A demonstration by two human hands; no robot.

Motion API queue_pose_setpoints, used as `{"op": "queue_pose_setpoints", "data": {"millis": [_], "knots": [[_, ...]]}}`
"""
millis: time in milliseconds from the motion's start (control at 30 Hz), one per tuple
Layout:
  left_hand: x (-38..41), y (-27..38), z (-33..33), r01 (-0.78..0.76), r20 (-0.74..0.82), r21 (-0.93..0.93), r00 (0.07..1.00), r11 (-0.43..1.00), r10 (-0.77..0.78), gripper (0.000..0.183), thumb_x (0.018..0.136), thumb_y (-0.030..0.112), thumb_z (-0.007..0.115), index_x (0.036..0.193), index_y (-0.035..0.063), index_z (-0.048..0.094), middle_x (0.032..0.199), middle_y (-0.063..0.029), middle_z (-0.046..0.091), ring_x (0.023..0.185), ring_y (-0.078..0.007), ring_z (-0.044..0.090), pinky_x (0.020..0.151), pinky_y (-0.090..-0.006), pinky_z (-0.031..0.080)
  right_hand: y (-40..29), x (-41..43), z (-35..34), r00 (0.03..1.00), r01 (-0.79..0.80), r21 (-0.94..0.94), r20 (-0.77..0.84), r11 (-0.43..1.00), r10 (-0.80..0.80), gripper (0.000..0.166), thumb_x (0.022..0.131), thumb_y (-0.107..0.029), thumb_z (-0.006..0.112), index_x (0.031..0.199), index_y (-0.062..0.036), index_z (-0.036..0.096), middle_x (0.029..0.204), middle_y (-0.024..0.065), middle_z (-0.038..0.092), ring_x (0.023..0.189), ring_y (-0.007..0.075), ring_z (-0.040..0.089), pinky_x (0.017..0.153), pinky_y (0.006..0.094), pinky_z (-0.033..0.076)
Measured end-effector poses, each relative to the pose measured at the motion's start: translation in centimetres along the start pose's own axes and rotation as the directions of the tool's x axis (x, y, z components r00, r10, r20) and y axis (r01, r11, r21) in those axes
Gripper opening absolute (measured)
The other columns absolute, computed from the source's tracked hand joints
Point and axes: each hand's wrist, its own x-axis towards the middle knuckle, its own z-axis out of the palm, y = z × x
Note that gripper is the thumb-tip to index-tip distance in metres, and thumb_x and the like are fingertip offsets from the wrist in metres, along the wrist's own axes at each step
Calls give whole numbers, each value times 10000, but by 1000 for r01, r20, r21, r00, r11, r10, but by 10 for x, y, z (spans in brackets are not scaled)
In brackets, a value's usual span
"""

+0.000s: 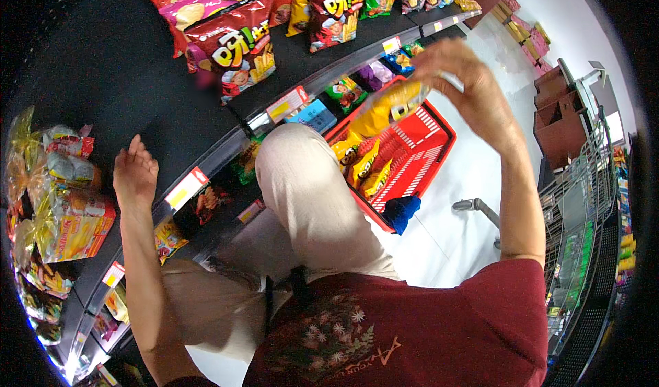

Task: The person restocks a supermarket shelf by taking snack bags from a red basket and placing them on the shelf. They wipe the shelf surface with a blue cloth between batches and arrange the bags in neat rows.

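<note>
My right hand (473,86) pinches the upper end of a yellow snack bag (383,110), which is blurred by motion. The bag hangs over a red plastic shopping basket (438,156) on the floor. Inside the basket lie several similar yellow bags (364,168), partly hidden by my bent knee. My left hand (135,173) holds nothing. It is above the black shelf (154,93), its fingers slightly curled; whether it touches the shelf I cannot tell. Several maroon snack bags (244,47) stand upright on that shelf, beyond my left hand.
A dark blue cloth-like item (402,214) hangs at the basket's near corner. Price tags (186,189) line the shelf edge, with a lower shelf of snacks beneath. Wrapped packages (77,222) sit at far left. Metal wire racking (579,217) and brown cabinets (561,122) stand at right.
</note>
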Motion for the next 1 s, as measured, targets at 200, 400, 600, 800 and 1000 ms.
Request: {"op": "queue_pose_setpoints", "data": {"millis": [200,400,600,800,1000], "knots": [[-6,-1,-1,-44,-99,61,994,997,49,397,1050,291,395,1236,6,599,1007,-71,701,893,-178,664,771,-326,516,40,-108,49,966,-198,-23,166,980,199,67,820,-75,680,881,-102,684,1044,82,669,1071,289,596,961,421,445],[-12,4,-3,-64,-49,88,996,994,69,398,1052,296,397,1241,7,596,1054,-83,688,914,-181,657,768,-325,512,55,-200,107,887,-383,-51,261,922,382,99,814,-97,652,899,-109,701,1078,69,676,1104,261,584,976,418,452],[-16,6,-2,-74,-119,70,990,995,82,405,1052,297,379,1235,14,604,1019,-81,696,903,-180,663,755,-323,510,47,-244,165,883,-329,-111,314,938,347,175,782,-76,653,938,-103,727,1122,53,678,1167,277,550,1034,376,442],[-21,6,0,-93,-69,78,993,993,99,389,1042,296,398,1254,42,602,1008,-68,719,885,-192,690,759,-354,538,18,-252,180,800,-583,-47,140,811,584,371,782,-45,692,1150,-68,651,1208,129,601,1151,362,535,984,430,465],[-26,-1,44,-141,-231,102,959,985,161,433,1066,333,343,1152,21,631,925,-47,668,799,-155,633,700,-292,513,-20,-309,183,481,-877,-31,-36,480,876,727,707,-324,873,1246,3,511,1124,193,584,950,348,611,817,430,520]]}}
